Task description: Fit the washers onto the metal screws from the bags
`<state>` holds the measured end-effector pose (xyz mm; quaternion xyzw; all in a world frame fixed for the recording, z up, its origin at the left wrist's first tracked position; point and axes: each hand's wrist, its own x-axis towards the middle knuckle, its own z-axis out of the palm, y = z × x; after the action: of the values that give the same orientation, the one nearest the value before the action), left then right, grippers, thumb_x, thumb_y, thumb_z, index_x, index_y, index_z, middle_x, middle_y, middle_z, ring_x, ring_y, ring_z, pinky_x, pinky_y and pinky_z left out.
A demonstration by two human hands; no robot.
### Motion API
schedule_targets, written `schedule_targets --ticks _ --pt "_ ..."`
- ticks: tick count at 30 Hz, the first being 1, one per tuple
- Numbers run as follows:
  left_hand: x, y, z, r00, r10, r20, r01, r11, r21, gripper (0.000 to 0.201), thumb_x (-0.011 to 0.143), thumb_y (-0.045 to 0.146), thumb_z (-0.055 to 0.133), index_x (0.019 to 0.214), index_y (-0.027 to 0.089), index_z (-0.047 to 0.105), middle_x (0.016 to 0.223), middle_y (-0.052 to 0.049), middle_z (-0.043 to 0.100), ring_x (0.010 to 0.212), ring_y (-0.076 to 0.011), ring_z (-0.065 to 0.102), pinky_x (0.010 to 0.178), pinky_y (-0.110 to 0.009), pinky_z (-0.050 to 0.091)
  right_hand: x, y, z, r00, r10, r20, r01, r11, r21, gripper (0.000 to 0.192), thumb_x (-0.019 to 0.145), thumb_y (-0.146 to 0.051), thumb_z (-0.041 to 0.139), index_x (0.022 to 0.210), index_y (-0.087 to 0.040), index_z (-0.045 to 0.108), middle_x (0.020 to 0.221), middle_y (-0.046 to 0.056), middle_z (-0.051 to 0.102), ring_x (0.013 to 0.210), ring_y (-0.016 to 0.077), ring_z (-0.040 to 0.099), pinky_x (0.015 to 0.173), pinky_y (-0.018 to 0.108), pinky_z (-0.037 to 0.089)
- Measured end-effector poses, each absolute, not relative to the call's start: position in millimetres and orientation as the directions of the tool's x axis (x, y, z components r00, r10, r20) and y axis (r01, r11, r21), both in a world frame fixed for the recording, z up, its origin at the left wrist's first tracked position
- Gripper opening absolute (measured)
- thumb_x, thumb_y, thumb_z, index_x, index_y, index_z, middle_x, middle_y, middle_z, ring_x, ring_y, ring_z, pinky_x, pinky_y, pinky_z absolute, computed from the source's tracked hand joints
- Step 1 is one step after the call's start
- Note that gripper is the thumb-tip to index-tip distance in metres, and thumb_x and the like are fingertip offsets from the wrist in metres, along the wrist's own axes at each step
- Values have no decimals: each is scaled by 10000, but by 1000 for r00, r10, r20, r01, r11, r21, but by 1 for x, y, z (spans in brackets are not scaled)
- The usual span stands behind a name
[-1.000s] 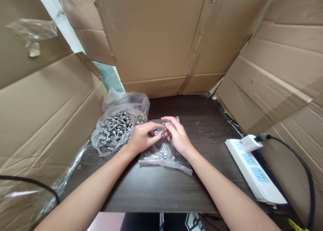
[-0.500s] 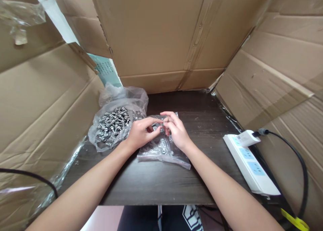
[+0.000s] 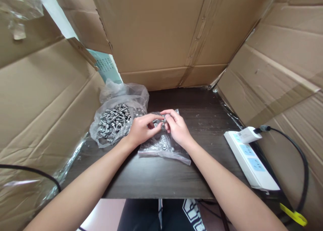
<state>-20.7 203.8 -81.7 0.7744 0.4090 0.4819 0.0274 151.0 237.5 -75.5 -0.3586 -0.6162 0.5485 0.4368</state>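
My left hand (image 3: pixel 140 131) and my right hand (image 3: pixel 178 130) meet just above the middle of the frame, fingertips drawn together over a small metal piece (image 3: pixel 159 122) pinched between them; my left thumb and forefinger are closed on it from the left, my right fingers curl in from the right and touch it too; it is too small for me to tell what kind of part it is. Both hands hover over a flat clear bag (image 3: pixel 164 145) lying on the dark wooden table (image 3: pixel 161 180), centre of the frame; a few small metal parts show through its plastic, and my right wrist lies across its right side. Just left of my left hand, centre left of the frame, sits a larger open plastic bag (image 3: pixel 118 121) heaped with shiny screws (image 3: pixel 113 120); its rim is close to my left knuckles, whether touching I cannot tell. At the right edge of the table lies a white power strip (image 3: pixel 252 160), running toward the lower right, with a white plug (image 3: pixel 248 134) at its far end and a black cable (image 3: pixel 300 160) curving down the right side. Cardboard walls (image 3: pixel 164 32) stand around the table on the left, back and right; another black cable (image 3: pixel 30 172) crosses the lower left.
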Motion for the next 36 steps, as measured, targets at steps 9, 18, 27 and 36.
schedule_targets --ticks 9,18,27,36 --pt "-23 205 -80 164 670 724 620 -641 453 132 893 183 709 1012 169 765 894 -21 795 501 -52 609 554 -166 509 151 238 -76 -405 904 139 -49 130 -990 229 917 -375 537 1086 -229 589 629 -61 524 483 107 452 486 257 364" --pt "-21 206 -83 167 649 743 624 -653 430 136 911 221 711 1023 179 778 871 -16 801 487 -54 615 545 -168 510 153 239 -72 -410 905 111 -95 79 -992 169 873 -335 568 995 -223 602 679 -49 518 521 102 472 474 243 373" --pt "-24 206 -85 164 665 729 618 -645 450 181 937 244 703 1085 188 790 912 -37 817 528 -79 672 545 -180 541 152 239 -72 -403 910 99 -128 51 -990 342 850 -306 594 1184 -269 529 717 -63 550 540 108 485 479 239 375" --pt "-23 206 -83 184 647 740 607 -667 432 168 929 212 704 1066 179 795 860 -20 813 517 -74 663 538 -167 515 152 238 -70 -436 897 75 -121 24 -992 384 825 -333 636 1192 -262 546 754 -51 572 578 118 525 479 240 398"
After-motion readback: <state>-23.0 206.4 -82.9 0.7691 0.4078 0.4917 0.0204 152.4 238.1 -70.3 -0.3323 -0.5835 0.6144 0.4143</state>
